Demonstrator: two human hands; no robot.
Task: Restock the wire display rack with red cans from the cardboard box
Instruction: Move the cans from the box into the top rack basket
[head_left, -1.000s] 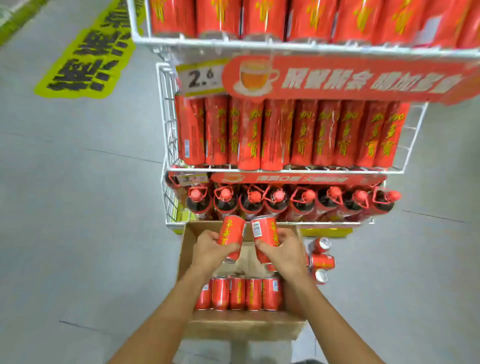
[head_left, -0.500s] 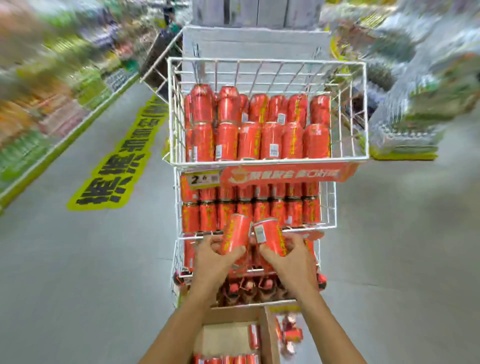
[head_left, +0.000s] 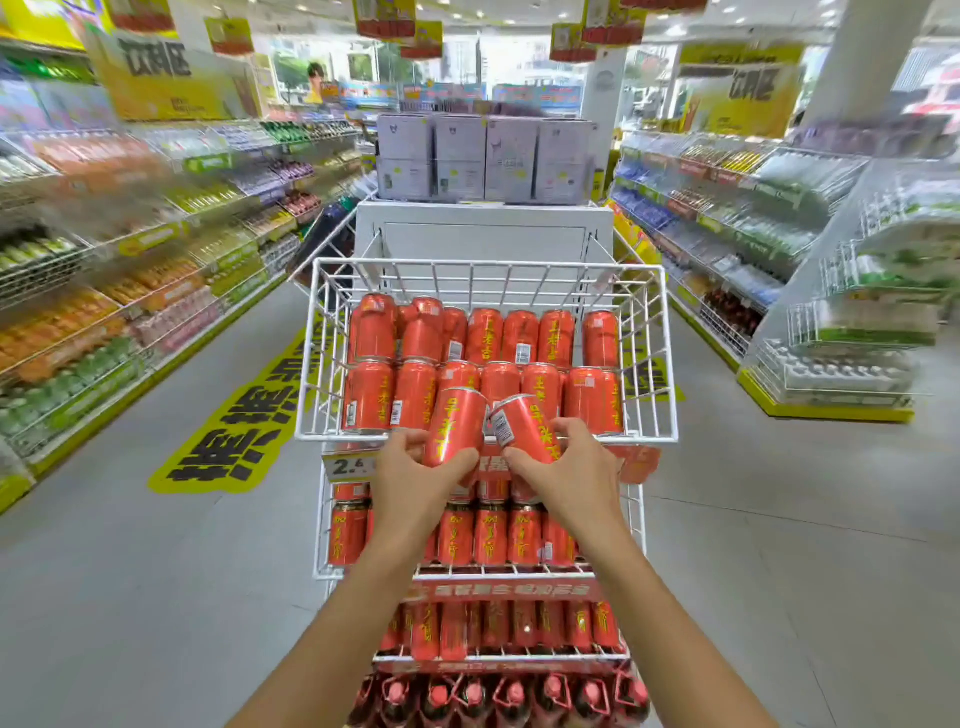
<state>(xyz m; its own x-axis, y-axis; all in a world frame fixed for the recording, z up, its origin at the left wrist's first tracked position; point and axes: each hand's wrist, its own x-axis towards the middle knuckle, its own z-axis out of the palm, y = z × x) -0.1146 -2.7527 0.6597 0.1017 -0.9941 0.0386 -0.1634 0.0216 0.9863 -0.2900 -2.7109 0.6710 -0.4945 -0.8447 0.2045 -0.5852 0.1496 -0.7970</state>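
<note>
Crowding the top basket (head_left: 655, 364), stacked cans (head_left: 592, 400) block its front edge; left hand (head_left: 415, 480) grips a near-upright can (head_left: 453, 428), right hand (head_left: 569, 475) clutches one (head_left: 525, 427) tilted left, apparently touching.

- The left hand (head_left: 415, 478) holds one red can (head_left: 453, 428), tilted a little to the right.
- The right hand (head_left: 566, 473) holds a second can (head_left: 524, 428), tilted to the left; the tops of the two cans are close together.
- Both cans are at the front edge of the top basket (head_left: 644, 364) of the wire display rack (head_left: 636, 519).
- In this basket, red cans stand in two layers.
- Lower shelves also carry red cans, and bottles with red caps (head_left: 514, 693) are at the bottom.
</note>
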